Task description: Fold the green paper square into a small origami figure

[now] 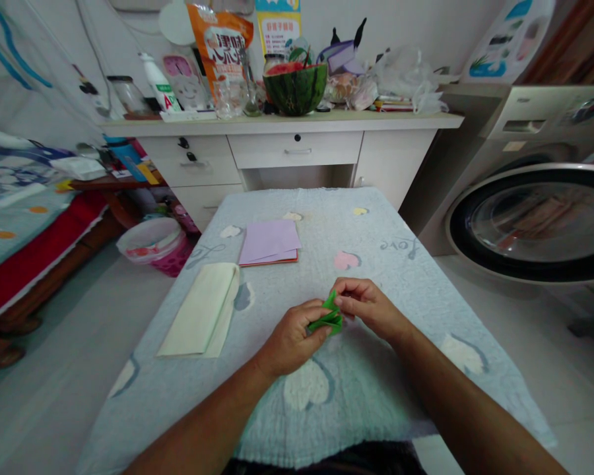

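Observation:
A small piece of folded green paper is held just above the cloth-covered table. My left hand grips its left side between thumb and fingers. At its upper right, my right hand is closed, with thumb and fingertips pinching a raised green point. Several folded layers show, though the fingers hide part of the paper. Beyond the hands lies a stack of square paper, lilac on top with red and orange edges below. To the left rests a folded pale cream sheet.
Behind the table stands a white cabinet bearing a cut watermelon, an orange snack bag and plastic bags. A washing machine is at right. On the left are a pink bin and a bed.

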{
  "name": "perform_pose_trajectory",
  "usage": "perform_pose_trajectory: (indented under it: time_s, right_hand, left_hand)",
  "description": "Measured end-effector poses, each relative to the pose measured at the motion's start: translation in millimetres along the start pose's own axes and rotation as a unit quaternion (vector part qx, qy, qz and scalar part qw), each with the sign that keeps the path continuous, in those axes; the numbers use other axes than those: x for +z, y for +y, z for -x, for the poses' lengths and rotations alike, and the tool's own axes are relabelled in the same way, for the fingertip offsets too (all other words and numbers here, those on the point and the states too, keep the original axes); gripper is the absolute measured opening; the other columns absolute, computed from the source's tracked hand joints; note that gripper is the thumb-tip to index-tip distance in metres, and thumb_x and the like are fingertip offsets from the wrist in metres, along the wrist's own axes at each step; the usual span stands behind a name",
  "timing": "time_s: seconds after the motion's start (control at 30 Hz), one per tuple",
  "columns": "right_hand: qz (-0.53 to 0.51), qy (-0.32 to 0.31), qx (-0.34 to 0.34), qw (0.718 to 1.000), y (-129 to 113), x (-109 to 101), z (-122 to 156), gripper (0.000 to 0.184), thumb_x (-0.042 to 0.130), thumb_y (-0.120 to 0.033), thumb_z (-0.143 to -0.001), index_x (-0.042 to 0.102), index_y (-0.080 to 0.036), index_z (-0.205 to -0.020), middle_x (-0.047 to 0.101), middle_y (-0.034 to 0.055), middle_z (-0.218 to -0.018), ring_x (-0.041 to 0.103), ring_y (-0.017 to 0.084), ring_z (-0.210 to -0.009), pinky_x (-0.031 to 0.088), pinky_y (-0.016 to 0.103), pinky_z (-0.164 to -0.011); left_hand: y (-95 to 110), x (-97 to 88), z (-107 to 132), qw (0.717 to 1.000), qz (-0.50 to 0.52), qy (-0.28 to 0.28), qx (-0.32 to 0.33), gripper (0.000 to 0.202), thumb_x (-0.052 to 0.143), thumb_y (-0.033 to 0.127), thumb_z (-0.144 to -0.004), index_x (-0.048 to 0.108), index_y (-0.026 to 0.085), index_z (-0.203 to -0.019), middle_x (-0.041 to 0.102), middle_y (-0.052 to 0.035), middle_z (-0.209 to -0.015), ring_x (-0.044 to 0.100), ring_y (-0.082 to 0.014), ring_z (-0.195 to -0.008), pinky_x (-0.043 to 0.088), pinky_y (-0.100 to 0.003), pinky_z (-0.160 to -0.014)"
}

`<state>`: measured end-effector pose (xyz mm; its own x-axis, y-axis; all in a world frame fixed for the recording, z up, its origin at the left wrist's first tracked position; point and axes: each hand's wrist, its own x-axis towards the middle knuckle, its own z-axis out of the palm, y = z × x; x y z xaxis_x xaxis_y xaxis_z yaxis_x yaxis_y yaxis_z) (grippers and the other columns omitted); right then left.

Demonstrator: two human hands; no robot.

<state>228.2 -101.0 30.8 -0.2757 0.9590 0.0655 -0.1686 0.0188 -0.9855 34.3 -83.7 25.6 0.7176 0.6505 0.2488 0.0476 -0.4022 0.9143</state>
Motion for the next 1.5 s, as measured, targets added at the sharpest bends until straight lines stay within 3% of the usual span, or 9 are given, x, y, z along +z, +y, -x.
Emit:
perform_pose_trajectory:
  time_s: [0.37,0.6,0.83,1.13,1.33,1.5]
  right_hand:
    - [0.078,0.046,-0.042,0.995,-0.1,1.1,0.2,0.027,0.065,-0.036,-0.084,0.058,-0.017,-0.066,0.047,-0.0047,-0.06,0.042,0.008,-0.054,0.033,0.023,-0.054]
    - [0.094,0.055,-0.029,0.994,0.3,2.2,-1.9,0.046,0.048,-0.053,-0.092,0.058,-0.016,-0.064,0.049,-0.002,-0.058,0.044,0.01,-0.053,0.035,0.024,-0.053]
    - [0.095,0.043,-0.034,0.994,0.6,11.3,-1.5,0.029,0.069,-0.045,-0.08,0.057,-0.019,-0.074,0.051,-0.0039,-0.061,0.047,0.01,-0.055,0.037,0.023,-0.053]
    - [0.148,0.051,-0.043,0.987,-4.0,6.7,0.1,0.045,0.054,-0.051,-0.091,0.057,-0.017,-0.061,0.047,-0.0032,-0.056,0.044,0.009,-0.053,0.036,0.024,-0.054]
    - [0.067,0.058,-0.018,0.996,6.0,3.0,-1.0,0.063,0.031,-0.064,-0.094,0.067,-0.015,-0.079,0.055,0.0013,-0.06,0.048,0.011,-0.053,0.037,0.024,-0.05]
    - [0.015,0.008,-0.022,1.0,3.2,1.8,1.2,0.036,0.059,-0.051,-0.087,0.065,-0.016,-0.09,0.054,-0.0011,-0.068,0.046,0.01,-0.056,0.035,0.022,-0.05]
  left_hand:
    - [2.5,1.9,-0.3,1.0,0.003,-0.02,-0.007,0.019,0.057,0.013,-0.086,0.071,0.017,-0.098,0.063,-0.004,-0.09,0.061,-0.0152,-0.087,0.045,-0.026,-0.081]
    - [-1.4,0.8,1.6,1.0,-0.019,-0.005,-0.006,0.022,0.056,0.014,-0.086,0.072,0.019,-0.1,0.063,-0.0037,-0.087,0.061,-0.0153,-0.085,0.046,-0.027,-0.079]
    - [-1.2,1.7,-0.1,0.999,-0.037,0.0,0.01,0.02,0.055,0.009,-0.083,0.07,0.018,-0.093,0.066,-0.0042,-0.092,0.061,-0.0165,-0.09,0.047,-0.028,-0.084]
    - [-3.1,4.2,1.3,0.999,-0.034,-0.01,0.013,0.03,0.055,0.005,-0.082,0.071,0.021,-0.102,0.066,-0.004,-0.096,0.062,-0.0159,-0.092,0.046,-0.028,-0.086]
    - [0.0,1.9,0.7,0.999,-0.027,0.011,0.028,0.029,0.055,0.007,-0.081,0.072,0.021,-0.101,0.064,-0.0043,-0.093,0.062,-0.016,-0.088,0.048,-0.029,-0.082]
    - [-3.4,-1.2,2.1,0.999,-0.007,0.038,0.033,0.025,0.057,0.011,-0.086,0.071,0.024,-0.102,0.064,-0.0042,-0.099,0.062,-0.0154,-0.093,0.047,-0.029,-0.085]
